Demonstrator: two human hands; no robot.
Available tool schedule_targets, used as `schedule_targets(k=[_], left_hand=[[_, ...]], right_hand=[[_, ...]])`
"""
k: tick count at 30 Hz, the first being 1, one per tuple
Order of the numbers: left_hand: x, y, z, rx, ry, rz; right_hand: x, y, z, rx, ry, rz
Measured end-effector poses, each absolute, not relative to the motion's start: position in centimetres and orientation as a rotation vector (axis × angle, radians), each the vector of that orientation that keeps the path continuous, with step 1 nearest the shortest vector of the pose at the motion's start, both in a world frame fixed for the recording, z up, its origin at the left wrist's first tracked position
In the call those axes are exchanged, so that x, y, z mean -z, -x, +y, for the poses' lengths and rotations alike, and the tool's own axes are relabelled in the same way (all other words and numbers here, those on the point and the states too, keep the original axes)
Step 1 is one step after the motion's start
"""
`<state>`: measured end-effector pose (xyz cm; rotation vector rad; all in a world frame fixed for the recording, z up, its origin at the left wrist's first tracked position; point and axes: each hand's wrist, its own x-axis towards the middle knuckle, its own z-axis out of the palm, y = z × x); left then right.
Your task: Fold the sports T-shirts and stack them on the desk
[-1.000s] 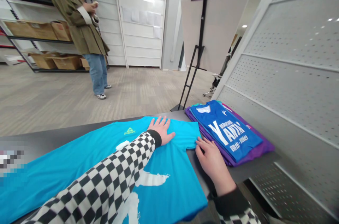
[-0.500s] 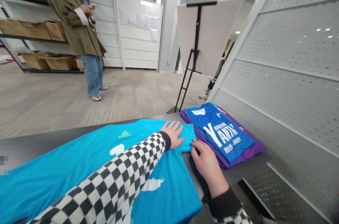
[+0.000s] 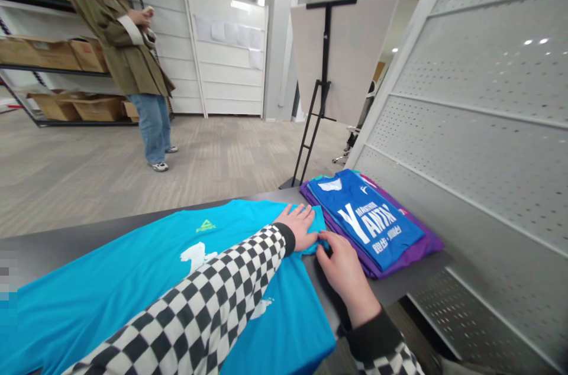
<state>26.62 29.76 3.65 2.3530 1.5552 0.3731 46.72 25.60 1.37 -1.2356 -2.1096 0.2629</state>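
A cyan T-shirt (image 3: 133, 262) with a yellow-green chest logo and white print lies flat on a dark table (image 3: 386, 289). My left hand (image 3: 298, 227), in a black-and-white checked sleeve, rests on the shirt's far sleeve and presses it down. My right hand (image 3: 341, 273) lies just beside it, its fingertips on the sleeve's edge. The two hands nearly touch, and the sleeve between them looks gathered. A folded blue jersey (image 3: 364, 218) with white lettering sits on a purple garment (image 3: 415, 251) to the right of my right hand.
A perforated white panel (image 3: 479, 109) rises along the table's right side. Beyond the table's far edge, a black-framed board on an easel (image 3: 341, 55) stands on carpet. A person in an olive coat and jeans (image 3: 133, 55) stands by shelves holding cardboard boxes (image 3: 57, 55).
My left hand has slid right along the shirt, closing on my right hand. The sleeve now looks drawn in between them. The whole view has tilted slightly.
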Motion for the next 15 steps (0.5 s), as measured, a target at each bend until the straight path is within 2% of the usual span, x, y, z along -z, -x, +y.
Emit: schedule_targets(k=[4, 7, 11, 15], left_hand=[[-6.7, -24.8, 28.6, -0.582, -2.222, 1.658], [-9.4, -20.1, 24.8, -0.844, -2.148, 1.739], [-11.1, -10.2, 14.5, -0.861, -2.054, 1.877], [-9.6, -1.1, 0.8, -0.851, -1.879, 2.242]], right_hand=[[-1.5, -46.7, 25.7, -0.230, 1.247, -2.136], [-1.6, -46.7, 25.7, -0.204, 1.240, -2.149], [-1.3, -46.7, 25.9, -0.198, 1.234, -2.154], [-1.3, -46.6, 26.5, -0.182, 1.145, -2.090]])
